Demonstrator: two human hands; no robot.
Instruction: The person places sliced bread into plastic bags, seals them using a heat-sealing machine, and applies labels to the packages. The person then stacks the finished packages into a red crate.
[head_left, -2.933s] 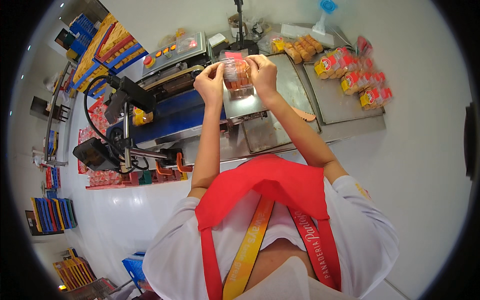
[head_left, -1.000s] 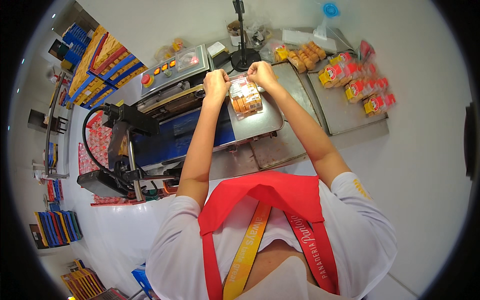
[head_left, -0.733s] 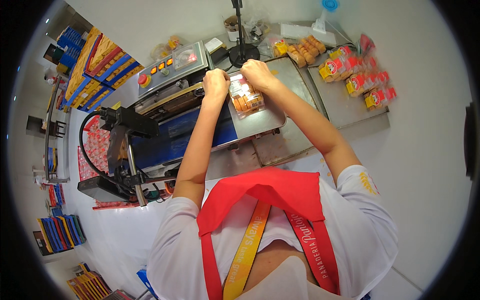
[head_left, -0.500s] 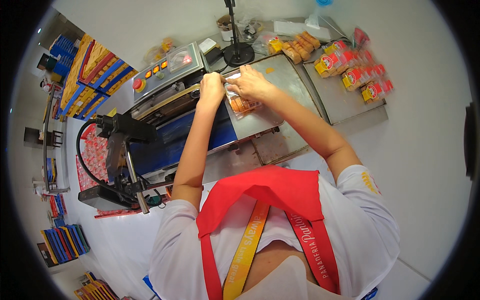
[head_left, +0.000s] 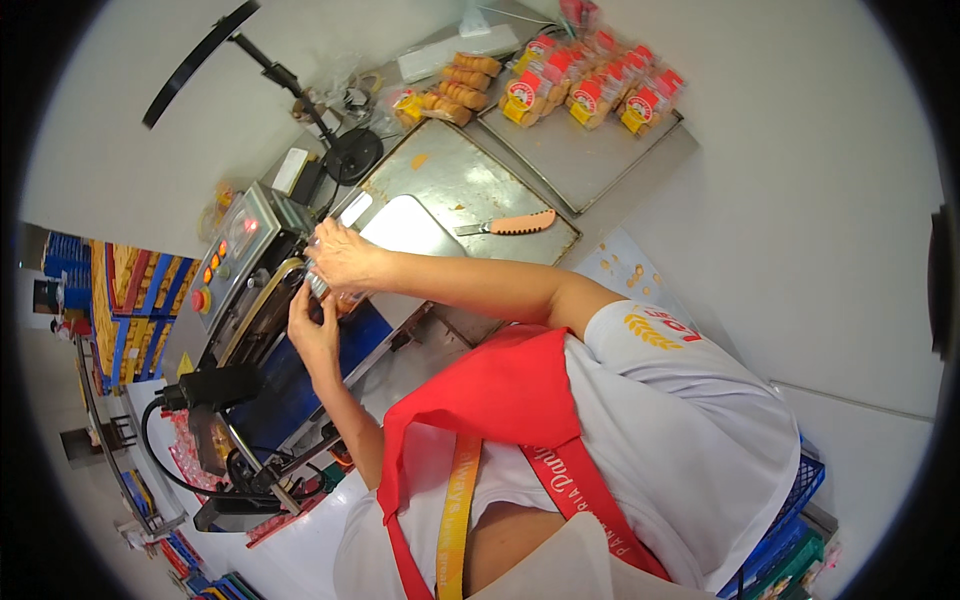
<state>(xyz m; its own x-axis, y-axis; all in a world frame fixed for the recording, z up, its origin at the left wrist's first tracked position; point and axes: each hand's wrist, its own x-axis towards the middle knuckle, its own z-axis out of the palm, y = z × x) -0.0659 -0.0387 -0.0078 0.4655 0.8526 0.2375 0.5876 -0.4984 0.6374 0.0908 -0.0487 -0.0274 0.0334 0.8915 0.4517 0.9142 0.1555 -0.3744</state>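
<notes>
A clear plastic bag with brown baked pieces (head_left: 349, 301) lies at the slot of a band sealing machine (head_left: 236, 262), partly hidden by my hands. Closed over the bag's top edge are the fingers of my right hand (head_left: 345, 257). My left hand (head_left: 314, 332) pinches the same bag from below, near the sealer's intake end. The machine's blue conveyor belt (head_left: 300, 375) runs beneath, left of the bag. To the right of my right hand, a knife with a peach handle (head_left: 522, 223) lies on a metal tray, beside a silvery plate (head_left: 410, 228).
Filled bags with red and yellow labels (head_left: 585, 92) stand on the far right tray (head_left: 590, 165). Stacked baked pieces (head_left: 465, 82) sit near a black lamp base (head_left: 353, 156). A black bracketed device with a cable (head_left: 215, 388) juts over the belt. Crates (head_left: 140, 290) are stacked at left.
The view has turned, shifting the scene. My hands and the bag have moved left to the sealer's intake, and the knife and plate now show.
</notes>
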